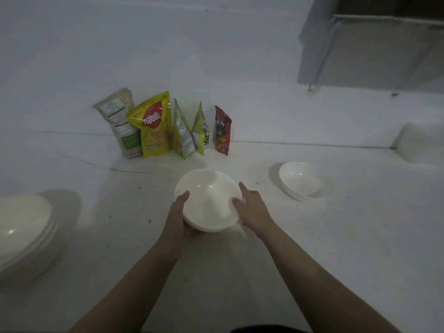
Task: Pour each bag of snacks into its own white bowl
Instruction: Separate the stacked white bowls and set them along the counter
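I hold an empty white bowl [208, 200] in the middle of the white surface. My left hand [179, 217] grips its left rim and underside. My right hand [251, 207] grips its right rim with the thumb inside. A second empty white bowl [305, 181] lies to the right. Several snack bags stand in a row against the back wall: a beige bag [120, 123], a yellow Nabati bag [156, 126], two green-yellow bags [183, 133] [200, 131] and a red bag [222, 131].
A stack of white bowls [24, 227] sits at the left edge. A white block [418, 145] lies at the far right by the wall. A grey shelf or box [370, 44] hangs at the upper right.
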A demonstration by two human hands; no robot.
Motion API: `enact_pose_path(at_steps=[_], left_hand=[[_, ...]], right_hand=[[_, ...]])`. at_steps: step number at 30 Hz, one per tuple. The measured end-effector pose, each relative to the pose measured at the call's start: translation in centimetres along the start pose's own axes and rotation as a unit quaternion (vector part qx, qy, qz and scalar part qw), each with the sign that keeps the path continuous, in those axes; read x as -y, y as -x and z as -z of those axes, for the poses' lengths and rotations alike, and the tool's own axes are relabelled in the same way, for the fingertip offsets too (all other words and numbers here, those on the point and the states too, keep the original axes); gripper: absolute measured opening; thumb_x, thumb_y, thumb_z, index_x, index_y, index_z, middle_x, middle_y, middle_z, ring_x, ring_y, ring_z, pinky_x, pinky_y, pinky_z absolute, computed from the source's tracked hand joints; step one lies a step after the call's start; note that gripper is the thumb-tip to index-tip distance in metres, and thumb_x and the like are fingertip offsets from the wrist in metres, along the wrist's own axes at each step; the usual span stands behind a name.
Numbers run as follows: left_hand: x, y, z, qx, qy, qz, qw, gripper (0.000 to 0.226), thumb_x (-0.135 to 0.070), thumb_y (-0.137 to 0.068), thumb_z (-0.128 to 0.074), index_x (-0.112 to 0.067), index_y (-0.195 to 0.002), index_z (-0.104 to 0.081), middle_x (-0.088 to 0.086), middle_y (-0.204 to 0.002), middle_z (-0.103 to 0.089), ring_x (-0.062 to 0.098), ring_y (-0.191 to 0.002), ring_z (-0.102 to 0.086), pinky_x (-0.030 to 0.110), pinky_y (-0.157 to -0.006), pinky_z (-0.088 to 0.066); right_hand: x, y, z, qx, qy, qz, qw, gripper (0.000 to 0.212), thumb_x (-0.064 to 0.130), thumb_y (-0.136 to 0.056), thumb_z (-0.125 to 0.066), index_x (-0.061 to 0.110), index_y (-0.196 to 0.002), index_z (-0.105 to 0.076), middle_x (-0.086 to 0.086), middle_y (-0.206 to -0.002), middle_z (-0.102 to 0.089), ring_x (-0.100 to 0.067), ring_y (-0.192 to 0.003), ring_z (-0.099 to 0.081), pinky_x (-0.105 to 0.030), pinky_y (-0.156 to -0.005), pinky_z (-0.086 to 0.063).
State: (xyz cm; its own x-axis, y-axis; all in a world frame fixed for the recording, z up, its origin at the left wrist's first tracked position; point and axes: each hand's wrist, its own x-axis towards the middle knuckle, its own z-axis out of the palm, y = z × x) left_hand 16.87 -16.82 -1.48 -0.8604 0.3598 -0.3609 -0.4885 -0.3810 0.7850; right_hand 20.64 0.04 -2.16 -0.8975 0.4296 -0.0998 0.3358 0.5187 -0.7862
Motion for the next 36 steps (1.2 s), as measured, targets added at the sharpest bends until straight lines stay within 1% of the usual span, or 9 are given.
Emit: enact_pose_path(at_steps=[2, 6, 11, 20, 24, 27, 30, 32, 36], left_hand=[[-0.5, -0.1, 0.7, -0.012, 0.003, -0.006, 1.0, 0.033, -0.046, -0.096, -0.045, -0.031, -0.125, -0.054, 0.002, -0.112, -0.068, 0.026, -0.1, -0.063, 0.041, -0.061, -0.058], [-1.0, -1.0, 2.1, -0.058, 0.022, 0.011, 0.998, 0.042, -0.046, -0.098, -0.044, -0.029, -0.137, -0.047, 0.008, -0.131, -0.06, 0.034, -0.114, -0.057, 0.056, -0.084, -0.052], [-2.1, -1.2, 4.4, -0.13, 0.08, -0.009, 0.988, 0.033, -0.043, -0.097, -0.042, -0.031, -0.128, -0.041, 0.01, -0.123, -0.057, 0.035, -0.111, -0.055, 0.053, -0.09, -0.048], [-2.3, -0.8, 5.6, -0.11, 0.096, -0.033, 0.989, 0.038, -0.036, -0.098, -0.042, -0.025, -0.134, -0.045, 0.009, -0.116, -0.063, 0.035, -0.108, -0.059, 0.057, -0.091, -0.049], [-1.3, 0.2, 5.4, -0.097, 0.089, -0.055, 0.99, 0.037, -0.041, -0.099, -0.041, -0.025, -0.13, -0.052, 0.008, -0.121, -0.065, 0.03, -0.106, -0.062, 0.046, -0.079, -0.053], [-1.7, 1.0, 5.3, -0.089, 0.062, -0.083, 0.991, 0.042, -0.057, -0.096, -0.037, -0.033, -0.124, -0.057, 0.004, -0.118, -0.067, 0.028, -0.104, -0.064, 0.049, -0.079, -0.055], [-4.1, 1.3, 6.0, -0.105, 0.047, -0.093, 0.989, 0.045, -0.061, -0.095, -0.035, -0.034, -0.126, -0.054, 0.001, -0.119, -0.067, 0.026, -0.106, -0.063, 0.052, -0.084, -0.054], [-6.2, 1.4, 6.9, -0.132, 0.022, -0.108, 0.985, 0.035, -0.047, -0.097, -0.044, -0.031, -0.127, -0.054, 0.003, -0.123, -0.064, 0.026, -0.11, -0.061, 0.046, -0.077, -0.056], [-10.9, 2.0, 9.8, -0.181, -0.043, -0.176, 0.967, 0.041, -0.016, -0.09, -0.055, -0.026, -0.13, -0.051, 0.007, -0.126, -0.057, 0.028, -0.11, -0.056, 0.043, -0.076, -0.055]], right_hand=[[0.5, -1.4, -0.3, -0.023, 0.026, 0.024, 0.999, 0.046, 0.036, -0.087, -0.043, 0.025, -0.131, -0.049, -0.014, -0.125, -0.054, -0.022, -0.099, -0.056, -0.037, -0.089, -0.052], [2.3, -2.7, 0.3, -0.103, -0.084, 0.069, 0.989, 0.046, 0.025, -0.095, -0.037, 0.033, -0.138, -0.053, -0.008, -0.119, -0.057, -0.021, -0.098, -0.055, -0.032, -0.085, -0.048], [0.6, -4.5, 0.8, -0.118, -0.426, -0.1, 0.892, 0.048, 0.005, -0.09, -0.046, 0.016, -0.137, -0.05, -0.009, -0.127, -0.057, -0.031, -0.106, -0.06, -0.031, -0.056, -0.058], [-1.1, -3.1, -2.3, -0.119, -0.562, -0.21, 0.791, 0.033, 0.014, -0.102, -0.044, 0.0, -0.132, -0.047, -0.023, -0.121, -0.055, -0.034, -0.088, -0.065, -0.04, -0.064, -0.062], [1.7, 1.1, -4.3, -0.006, -0.413, -0.201, 0.888, 0.03, 0.038, -0.102, -0.045, 0.012, -0.112, -0.057, -0.012, -0.111, -0.059, -0.024, -0.074, -0.06, -0.032, -0.055, -0.053], [4.5, 2.5, -5.3, 0.104, -0.249, -0.086, 0.959, 0.034, 0.043, -0.1, -0.048, 0.026, -0.129, -0.051, -0.003, -0.113, -0.063, -0.019, -0.082, -0.064, -0.027, -0.053, -0.054], [6.2, 1.0, -6.3, 0.056, -0.102, 0.022, 0.993, 0.052, 0.029, -0.098, -0.047, 0.032, -0.149, -0.036, -0.008, -0.13, -0.049, -0.029, -0.1, -0.061, -0.026, -0.051, -0.054], [8.4, 0.2, -6.9, 0.024, -0.054, 0.047, 0.997, 0.06, 0.03, -0.101, -0.042, 0.031, -0.157, -0.019, -0.008, -0.142, -0.038, -0.03, -0.113, -0.055, -0.039, -0.078, -0.058], [13.7, -0.9, -8.3, -0.076, -0.032, 0.145, 0.986, 0.058, 0.03, -0.105, -0.035, 0.036, -0.157, -0.01, -0.005, -0.138, -0.033, -0.014, -0.102, -0.044, -0.028, -0.087, -0.042]])
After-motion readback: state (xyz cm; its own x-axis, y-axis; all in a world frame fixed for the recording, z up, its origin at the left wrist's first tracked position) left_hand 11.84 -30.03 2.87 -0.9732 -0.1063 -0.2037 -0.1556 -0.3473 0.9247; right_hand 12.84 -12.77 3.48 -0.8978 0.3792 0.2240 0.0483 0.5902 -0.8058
